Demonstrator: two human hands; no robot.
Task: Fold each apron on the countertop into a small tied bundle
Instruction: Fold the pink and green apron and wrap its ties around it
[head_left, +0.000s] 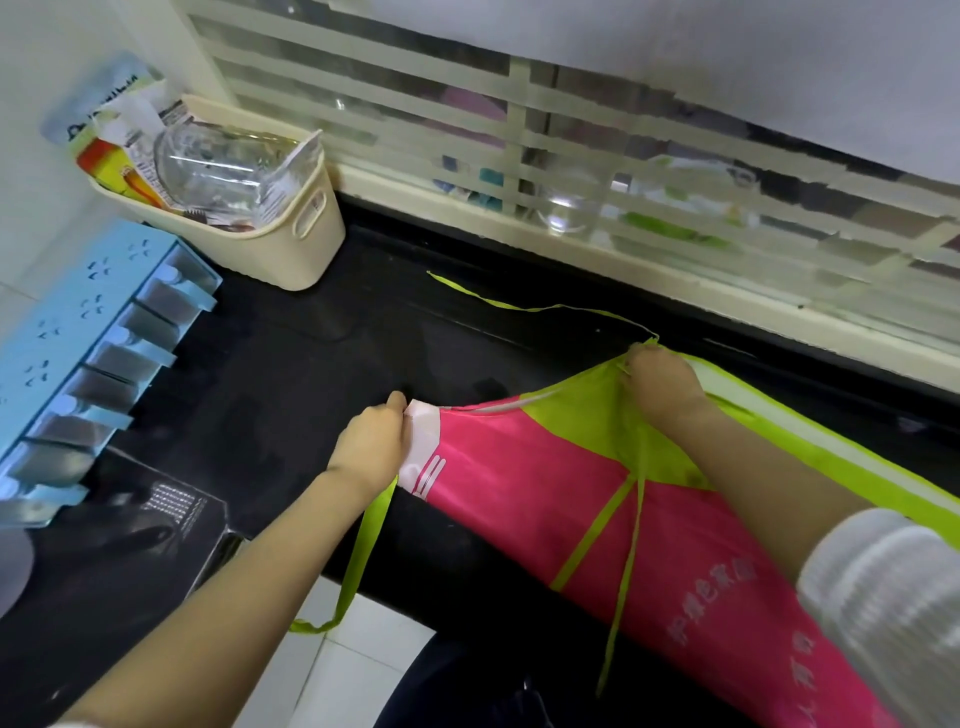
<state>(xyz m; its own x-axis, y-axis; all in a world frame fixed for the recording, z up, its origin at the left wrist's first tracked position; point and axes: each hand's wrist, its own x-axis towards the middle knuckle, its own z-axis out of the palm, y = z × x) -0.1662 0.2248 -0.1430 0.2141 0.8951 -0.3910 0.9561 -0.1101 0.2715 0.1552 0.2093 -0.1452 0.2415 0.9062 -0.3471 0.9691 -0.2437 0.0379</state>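
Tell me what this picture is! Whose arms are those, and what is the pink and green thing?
There is no machine here, just a person. A small camera sits on their head and looks down, so you see their own two arms, as if you were them. The pink and green thing is an apron, spread on a black countertop. The left hand pinches its white corner. The right hand has a grip on the green top edge. One thin green tie lies across the countertop behind the hands. At the back stands a cream basket with a glass jar in it. A blue rack is on the left.
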